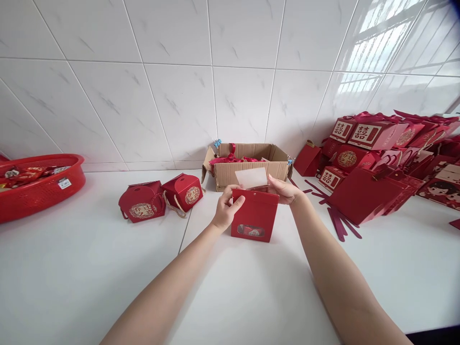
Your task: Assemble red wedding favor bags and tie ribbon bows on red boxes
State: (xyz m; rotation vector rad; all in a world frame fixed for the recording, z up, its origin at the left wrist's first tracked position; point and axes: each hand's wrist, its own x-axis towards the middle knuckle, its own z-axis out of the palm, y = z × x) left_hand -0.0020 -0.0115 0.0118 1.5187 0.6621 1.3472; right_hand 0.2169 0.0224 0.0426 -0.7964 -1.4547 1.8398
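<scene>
A red paper gift box (254,211) stands upright on the white table in front of me, its small clear window showing red-and-white wrapped contents. My left hand (229,207) grips its upper left edge, thumb across the front and fingers behind. At the upper right, my right hand (283,190) has its thumb by the corner of a pale flap (251,178) that rises from the top of the box. Some of the right fingers are hidden behind the box.
Behind stands an open cardboard box (247,172) with red ribbons. Two small red boxes (142,203) with rope handles sit left, beyond them a red plastic basket (43,187) of wrapped sweets. Many red gift boxes (377,136) are piled right, near loose dark-red ribbon strips (339,223).
</scene>
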